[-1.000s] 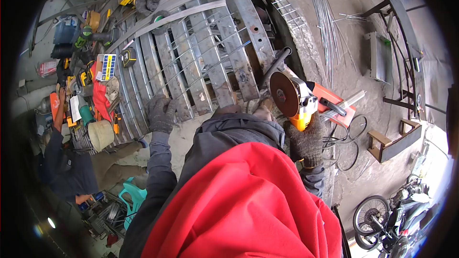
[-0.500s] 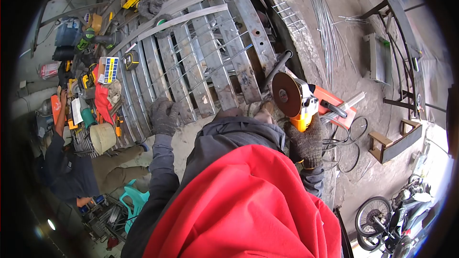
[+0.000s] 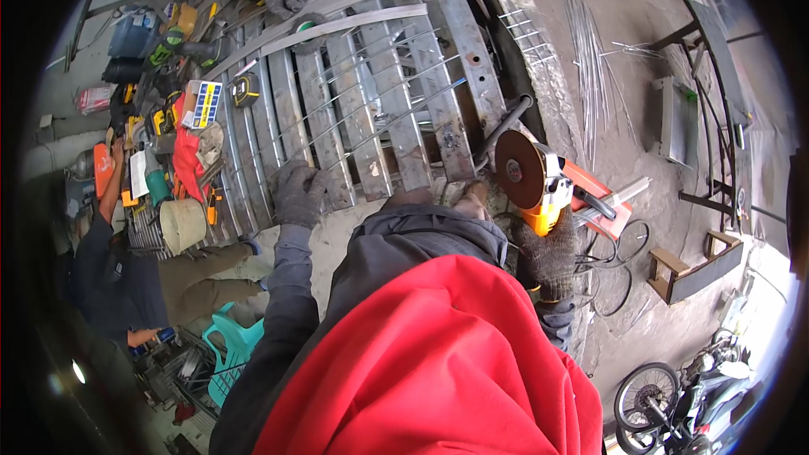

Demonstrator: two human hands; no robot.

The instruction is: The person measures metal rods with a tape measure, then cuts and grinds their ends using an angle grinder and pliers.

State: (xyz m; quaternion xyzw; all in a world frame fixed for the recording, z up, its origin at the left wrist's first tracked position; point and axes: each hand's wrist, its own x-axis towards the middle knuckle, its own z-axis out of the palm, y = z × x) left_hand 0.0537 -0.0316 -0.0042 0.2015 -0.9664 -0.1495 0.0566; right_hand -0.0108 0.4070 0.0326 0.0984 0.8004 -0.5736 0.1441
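My gloved right hand [image 3: 546, 261] is wrapped round the yellow body of an angle grinder [image 3: 542, 215]. The grinder's dark brown disc [image 3: 520, 170] faces the near right corner of a slatted metal workbench [image 3: 362, 139]. At the bench's near edge is my left hand [image 3: 298, 194] in a grey glove, fingers bent over the slats; whether they hold anything is hidden. Thin metal rods joined in a grid [image 3: 350, 105] lie across the slats. A yellow and black tape measure [image 3: 244, 89] sits farther left on the bench.
A co-worker [image 3: 114, 278] stands at the left beside tools and a bucket [image 3: 181, 226]. A teal chair [image 3: 232, 341] is behind. On the right are an orange-red cut-off machine [image 3: 608, 217], cables [image 3: 624, 265], loose rods [image 3: 590, 76], a metal frame [image 3: 695, 268] and a motorcycle [image 3: 691, 396].
The view has shifted, so the bench and tools appear slightly farther right. My right hand still holds the grinder, and my left hand remains at the bench's near edge.
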